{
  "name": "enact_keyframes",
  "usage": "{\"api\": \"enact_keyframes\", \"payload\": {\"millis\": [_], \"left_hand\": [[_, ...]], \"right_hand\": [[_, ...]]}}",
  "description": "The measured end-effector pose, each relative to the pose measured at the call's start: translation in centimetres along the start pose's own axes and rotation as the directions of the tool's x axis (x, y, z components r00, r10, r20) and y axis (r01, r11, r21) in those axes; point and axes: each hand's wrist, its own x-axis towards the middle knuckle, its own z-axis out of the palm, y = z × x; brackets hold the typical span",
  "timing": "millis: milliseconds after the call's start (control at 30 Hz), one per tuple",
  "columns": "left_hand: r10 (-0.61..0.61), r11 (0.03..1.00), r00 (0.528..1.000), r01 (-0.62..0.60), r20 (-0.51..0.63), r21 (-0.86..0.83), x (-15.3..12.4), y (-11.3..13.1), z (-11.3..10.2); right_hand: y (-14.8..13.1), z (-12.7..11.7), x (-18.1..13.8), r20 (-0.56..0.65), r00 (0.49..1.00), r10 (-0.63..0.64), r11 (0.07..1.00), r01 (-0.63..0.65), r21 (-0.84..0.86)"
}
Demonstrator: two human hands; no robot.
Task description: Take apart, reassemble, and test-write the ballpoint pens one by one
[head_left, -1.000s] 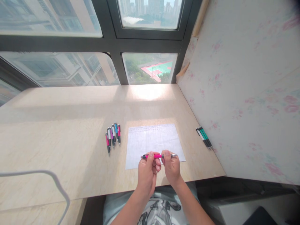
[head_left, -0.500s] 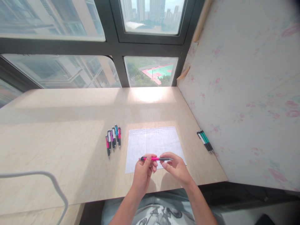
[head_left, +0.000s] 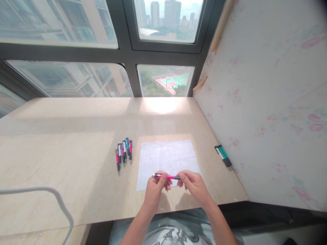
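Observation:
I hold a pink and black pen (head_left: 167, 177) level above the near edge of a white sheet of paper (head_left: 167, 157). My left hand (head_left: 156, 190) pinches its left end. My right hand (head_left: 195, 186) grips its right, darker end between the fingertips. The pen lies crosswise between both hands, just above the beige desk (head_left: 76, 153). To the left of the paper lies a row of several pens (head_left: 124, 152) in pink, white, purple and blue. A bundle of green and white pens (head_left: 223, 156) lies at the right, beside the wall.
A floral-papered wall (head_left: 268, 102) closes the desk's right side. Dark-framed windows (head_left: 158, 54) stand behind the desk. A white curved wire (head_left: 58, 204) sits at the near left. My lap shows below the desk's near edge.
Both hands have stayed on the pen and drifted a little lower. My right hand has slid inward, so it covers the pen's right tip. The camera tilted slightly.

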Motion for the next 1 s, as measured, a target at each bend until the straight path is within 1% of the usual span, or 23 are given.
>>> {"api": "enact_keyframes", "payload": {"millis": [100, 167, 233, 333, 400, 467, 533, 600, 700, 767, 833, 900, 1000], "left_hand": [[-0.003, 0.998, 1.0, 0.004, 0.013, -0.067, 0.0, -0.2, 0.1], [0.001, 0.994, 1.0, 0.001, 0.021, -0.109, 0.0, -0.4, 0.0], [0.011, 0.995, 1.0, -0.009, 0.023, -0.104, 0.0, -0.5, -0.1], [0.011, 0.997, 1.0, -0.011, 0.001, -0.074, -0.1, -0.7, -0.2], [-0.005, 0.997, 1.0, 0.003, -0.03, -0.083, -0.1, -0.6, -0.1], [-0.018, 0.994, 0.998, 0.011, -0.058, -0.106, -0.1, -0.5, 0.0], [-0.024, 0.992, 0.997, 0.015, -0.071, -0.129, -0.1, -0.5, 0.1], [-0.026, 0.991, 0.997, 0.017, -0.067, -0.135, -0.1, -0.4, 0.1], [-0.029, 0.992, 0.997, 0.021, -0.065, -0.121, -0.1, -0.4, 0.1], [-0.035, 0.993, 0.997, 0.027, -0.073, -0.113, -0.1, -0.5, 0.0], [-0.043, 0.992, 0.996, 0.033, -0.078, -0.125, -0.1, -0.5, 0.0], [-0.046, 0.987, 0.996, 0.034, -0.075, -0.156, 0.0, -0.4, -0.1], [-0.046, 0.98, 0.997, 0.033, -0.061, -0.196, 0.0, -0.5, 0.0]], "right_hand": [[0.0, 0.4, 0.0, -0.038, 0.999, 0.028, 0.999, -0.027, 0.021], [0.2, 0.8, 0.0, -0.057, 0.997, 0.06, 0.995, -0.056, 0.078], [0.5, 1.1, 0.0, -0.063, 0.993, 0.096, 0.987, -0.086, 0.134], [0.8, 1.4, -0.1, -0.073, 0.99, 0.117, 0.981, -0.104, 0.163], [1.0, 1.5, -0.1, -0.086, 0.991, 0.1, 0.985, -0.086, 0.153], [1.2, 1.5, -0.2, -0.108, 0.993, 0.056, 0.99, -0.041, 0.132], [1.5, 1.5, -0.2, -0.124, 0.992, 0.009, 0.992, 0.006, 0.125], [1.7, 1.5, -0.1, -0.126, 0.992, 0.006, 0.989, 0.013, 0.147], [1.9, 1.4, -0.1, -0.091, 0.992, 0.086, 0.979, -0.067, 0.193], [1.9, 1.3, 0.0, -0.094, 0.989, 0.116, 0.98, -0.099, 0.171], [1.8, 1.2, -0.1, -0.133, 0.986, 0.102, 0.988, -0.085, 0.129], [1.6, 1.1, -0.1, -0.17, 0.984, 0.052, 0.995, -0.036, 0.095], [1.4, 0.9, -0.1, -0.17, 0.984, -0.046, 0.994, 0.061, 0.086]]}}
